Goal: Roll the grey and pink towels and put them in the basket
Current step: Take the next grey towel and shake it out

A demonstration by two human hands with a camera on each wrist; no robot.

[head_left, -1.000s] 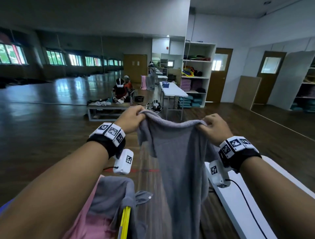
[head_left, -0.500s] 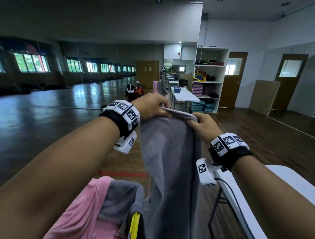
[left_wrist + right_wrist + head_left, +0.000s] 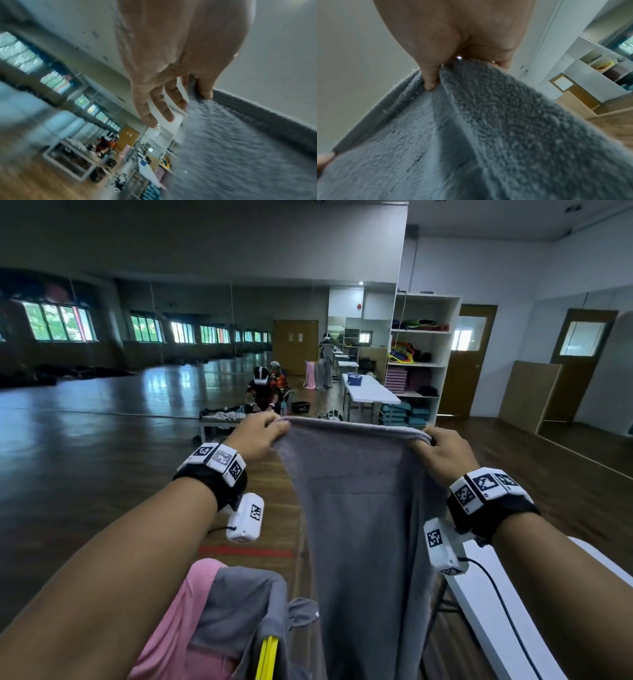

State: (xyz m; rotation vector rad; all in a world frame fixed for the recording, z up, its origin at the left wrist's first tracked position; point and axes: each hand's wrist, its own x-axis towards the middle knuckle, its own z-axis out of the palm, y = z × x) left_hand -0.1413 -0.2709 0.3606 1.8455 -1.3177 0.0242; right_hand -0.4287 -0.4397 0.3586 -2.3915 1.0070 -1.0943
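Grey towel (image 3: 359,525) top edge pinched at both corners: left hand (image 3: 260,433) thumb and fingers (image 3: 205,88) clamped on the left corner, other fingers loose and spread; right hand (image 3: 445,448) fingers (image 3: 429,79) curled round the right corner, cloth bunched in the grip. Towel held up in the air, top edge stretched between the hands, rest hanging straight down in front of the person and hiding the floor behind it. Near left, below the left arm: pink towel (image 3: 174,628) and a second grey cloth (image 3: 239,611) draped together over something with a yellow strip (image 3: 267,659) at its near edge. Near right: white counter (image 3: 496,618), just beside the hanging towel. Wrist bands (image 3: 219,460) carry black-and-white square marker codes; no readable writing. Far: white shelf unit (image 3: 421,357) with stacked folded items, long white tables (image 3: 370,392), seated person in headset (image 3: 262,388), wooden doors (image 3: 469,361), mirrored wall with windows on the left.
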